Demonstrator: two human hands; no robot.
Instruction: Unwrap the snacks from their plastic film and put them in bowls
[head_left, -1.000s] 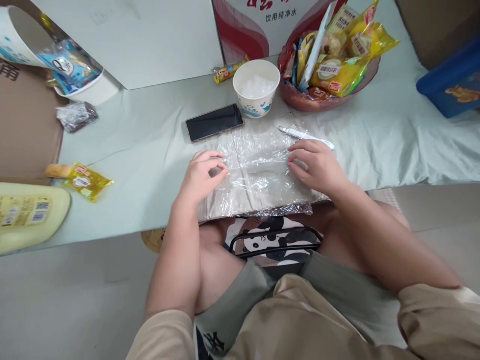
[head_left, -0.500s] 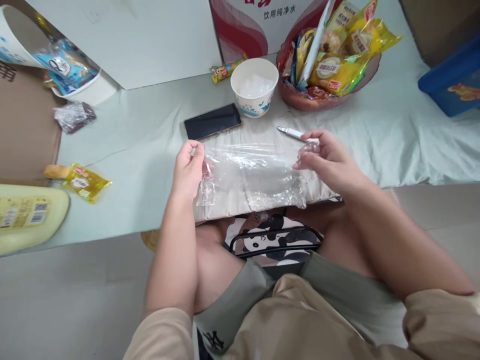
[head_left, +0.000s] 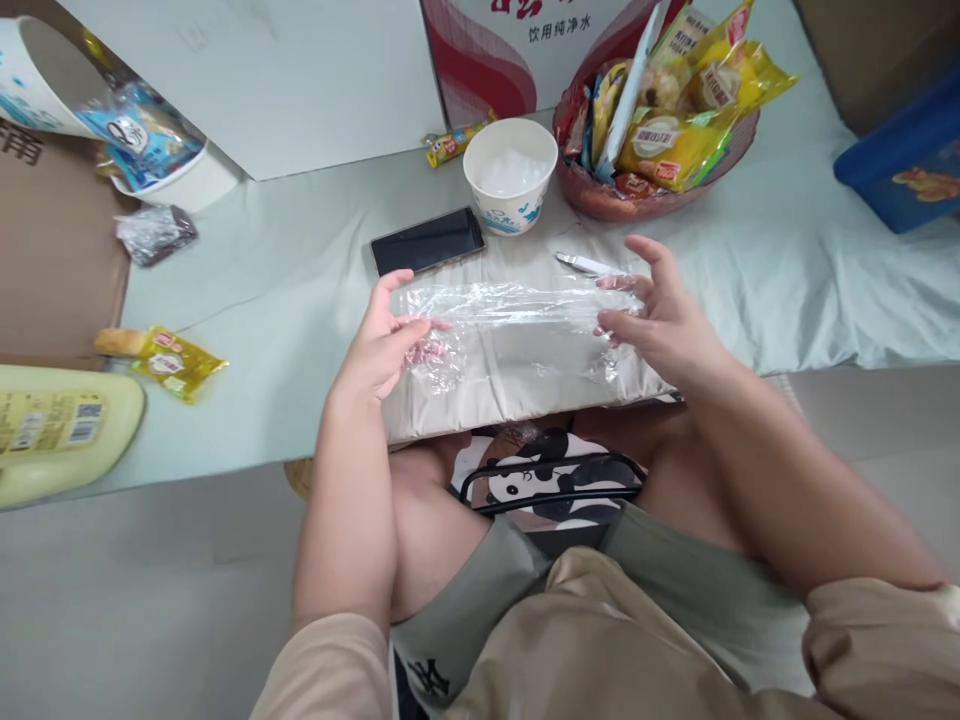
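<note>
A sheet of clear plastic wrap (head_left: 517,335) stretches between my two hands, just over the near edge of the table. At its left end, my left hand (head_left: 382,340) grips it, the index finger raised and the thumb lying over the film. My right hand (head_left: 649,310) has the other end, with its index finger sticking up and the thumb against the film. The wrap is crumpled near both sets of fingers and smoother in between. Close to the right fingertips lies a white-handled knife or cutter (head_left: 585,264), partly covered by the film and hand.
Beyond the wrap are a black phone (head_left: 427,242), a paper cup (head_left: 510,190) with white contents and a basket (head_left: 600,205) of packaged snacks. A yellow bottle (head_left: 67,435) and an opened snack pack (head_left: 180,365) lie left. A blue container (head_left: 900,160) stands right.
Both index fingers have lifted and spread from the thumbs. The film's far edge is now gathered into a band, and its lower edge has drawn up from the table's edge.
</note>
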